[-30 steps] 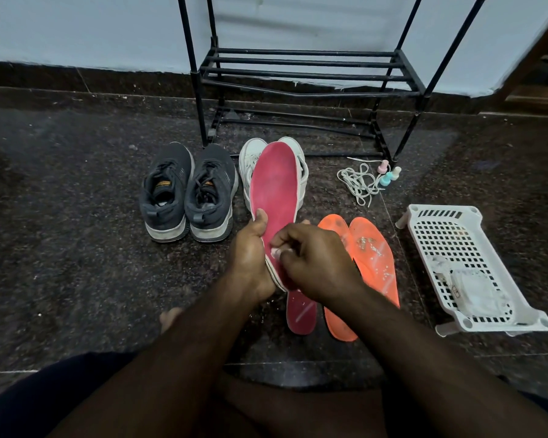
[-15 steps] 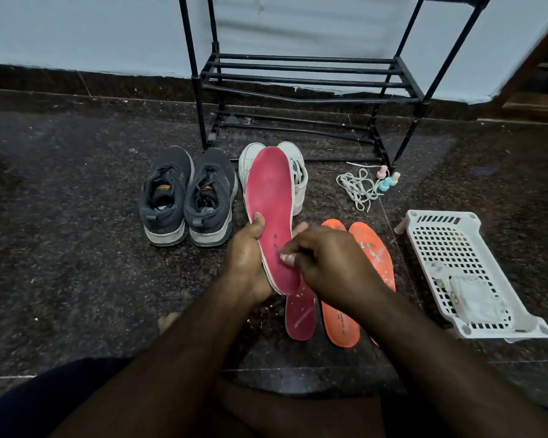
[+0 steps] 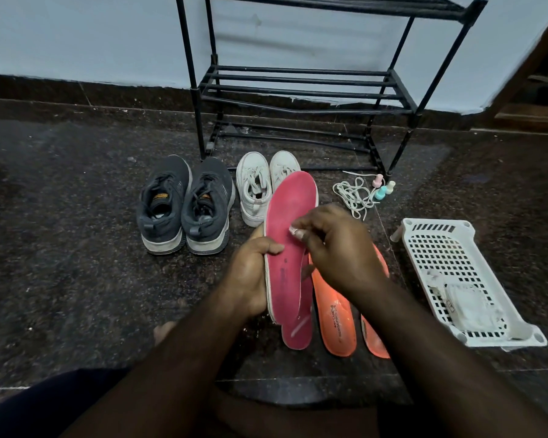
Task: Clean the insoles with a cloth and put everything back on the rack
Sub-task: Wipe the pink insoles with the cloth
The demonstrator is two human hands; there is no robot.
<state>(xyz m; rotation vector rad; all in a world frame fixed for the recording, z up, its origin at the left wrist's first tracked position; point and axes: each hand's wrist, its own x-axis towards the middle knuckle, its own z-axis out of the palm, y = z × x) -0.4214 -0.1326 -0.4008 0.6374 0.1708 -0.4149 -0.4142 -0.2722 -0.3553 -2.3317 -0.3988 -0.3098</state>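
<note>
My left hand point(image 3: 250, 273) grips a pink insole point(image 3: 290, 216) by its left edge and holds it upright over the floor. My right hand point(image 3: 336, 248) pinches a small white cloth point(image 3: 294, 230) against the middle of that insole. A second pink insole point(image 3: 298, 330) lies on the floor below it. Two orange insoles point(image 3: 334, 314) lie to its right, partly under my right arm. The black metal rack point(image 3: 301, 90) stands against the wall with bare shelves.
A pair of grey sneakers point(image 3: 184, 207) and a pair of white shoes point(image 3: 260, 184) stand in front of the rack. White laces point(image 3: 351, 197) and small pastel bottles point(image 3: 382, 188) lie to the right. A white plastic basket point(image 3: 431, 248) holds a white packet point(image 3: 469, 305).
My right hand has slid the cloth up the pink insole from its heel end to its middle. The view has tilted up, showing more of the rack.
</note>
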